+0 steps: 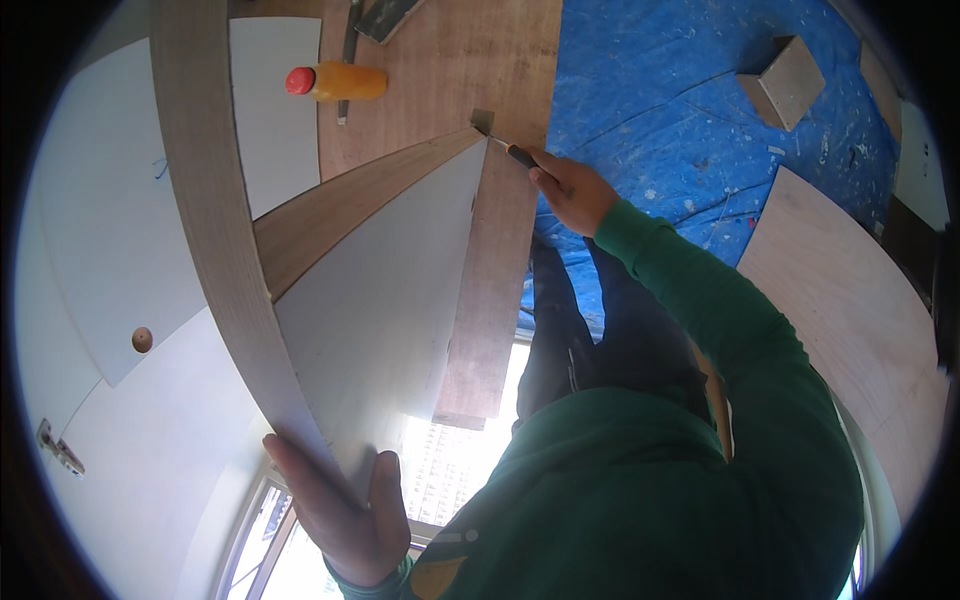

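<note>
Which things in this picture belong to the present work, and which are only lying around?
In use, it seems:
- dark-handled tool, in right hand
- wood-edged white unit, at left hand

Lying about, apparently:
- red-capped bottle
- box-shaped block
- pale wooden board

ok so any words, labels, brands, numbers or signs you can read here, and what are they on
None that can be read.
Orange bottle: no legible text.
Tool in the right hand: no legible marking, too small to tell.
Yellowish patch on the green top: too blurred to tell if it bears writing.
</note>
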The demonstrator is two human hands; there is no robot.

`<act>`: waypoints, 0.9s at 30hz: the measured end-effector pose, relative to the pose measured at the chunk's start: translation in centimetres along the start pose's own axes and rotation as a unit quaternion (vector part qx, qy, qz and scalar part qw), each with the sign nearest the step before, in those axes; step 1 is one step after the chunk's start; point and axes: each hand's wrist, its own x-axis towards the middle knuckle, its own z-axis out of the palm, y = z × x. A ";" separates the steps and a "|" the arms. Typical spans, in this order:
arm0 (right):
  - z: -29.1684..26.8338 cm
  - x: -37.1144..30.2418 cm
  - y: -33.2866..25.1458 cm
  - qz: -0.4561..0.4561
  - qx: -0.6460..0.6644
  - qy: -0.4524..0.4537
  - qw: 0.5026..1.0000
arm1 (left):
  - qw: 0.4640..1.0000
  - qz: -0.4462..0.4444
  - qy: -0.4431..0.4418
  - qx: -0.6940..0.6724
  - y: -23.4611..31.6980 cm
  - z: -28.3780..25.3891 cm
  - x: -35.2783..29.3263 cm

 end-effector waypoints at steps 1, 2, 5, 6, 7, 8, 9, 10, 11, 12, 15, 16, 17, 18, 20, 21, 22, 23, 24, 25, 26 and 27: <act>0.1 0.1 0.2 -0.006 -0.002 0.005 1.000 | 1.000 0.007 0.007 0.010 0.0 0.1 0.2; 0.3 0.3 0.4 -0.011 -0.004 0.010 1.000 | 1.000 0.010 0.010 0.016 0.0 0.1 0.2; 0.6 0.3 0.4 -0.011 0.010 0.020 1.000 | 1.000 0.012 0.011 0.025 0.0 0.0 0.4; 0.6 0.3 0.2 -0.009 0.018 0.023 1.000 | 1.000 0.010 0.010 0.025 0.0 0.1 0.5; 0.4 0.2 -0.5 0.003 0.017 0.017 1.000 | 1.000 0.005 0.010 0.020 0.0 0.1 0.4; 0.1 0.1 -1.4 0.015 0.016 0.010 1.000 | 1.000 -0.002 0.007 0.016 0.1 0.2 0.3; -0.1 0.0 -1.9 0.027 0.015 0.004 1.000 | 1.000 -0.009 0.004 0.012 0.2 0.2 0.1; 0.0 0.0 -1.4 0.018 0.016 0.012 1.000 | 1.000 -0.014 -0.003 0.011 0.5 0.2 0.0; 0.4 0.2 -0.8 0.009 0.017 0.020 1.000 | 1.000 -0.013 -0.006 0.009 0.6 0.1 0.1; 0.6 0.2 -0.2 0.001 0.018 0.028 0.999 | 1.000 -0.014 -0.011 0.007 0.8 0.0 0.1; 0.6 0.1 -0.3 0.018 0.024 0.026 0.999 | 1.000 -0.002 -0.013 0.004 0.8 0.0 0.5; 0.5 0.1 -0.3 0.021 0.014 0.020 0.999 | 1.000 0.003 -0.012 0.008 0.7 0.0 0.5; 0.4 0.0 -0.3 0.025 0.004 0.014 1.000 | 1.000 0.002 -0.012 0.008 0.8 -0.1 0.5; 0.3 -0.2 -0.3 0.029 -0.006 0.008 1.000 | 1.000 0.001 -0.012 0.008 0.8 -0.1 0.6; 0.4 -1.0 0.2 0.018 0.002 0.021 1.000 | 0.999 -0.025 -0.022 -0.009 0.9 -0.3 0.5; 0.5 -1.6 0.5 0.012 0.007 0.028 1.000 | 0.999 -0.039 -0.024 -0.023 0.9 -0.3 0.6; 0.1 -2.0 0.2 0.026 0.005 0.012 1.000 | 0.997 -0.059 -0.034 -0.047 0.9 -0.4 0.7; -0.3 -2.6 -0.3 0.040 0.003 -0.003 0.999 | 0.997 -0.058 -0.036 -0.047 0.9 -0.5 0.7; -0.6 -2.9 -0.7 0.054 0.002 -0.019 0.998 | 0.997 -0.057 -0.036 -0.048 0.7 -0.4 1.0; -0.8 -3.0 -0.7 0.056 0.008 -0.024 0.998 | 0.999 -0.038 -0.027 -0.025 0.7 -0.3 1.0; -0.9 -3.1 -0.7 0.058 0.015 -0.030 0.998 | 0.999 -0.035 -0.028 -0.020 0.7 -0.4 0.8; -1.0 -3.2 -0.7 0.061 0.021 -0.037 0.997 | 0.999 -0.034 -0.025 -0.019 0.7 -0.3 0.6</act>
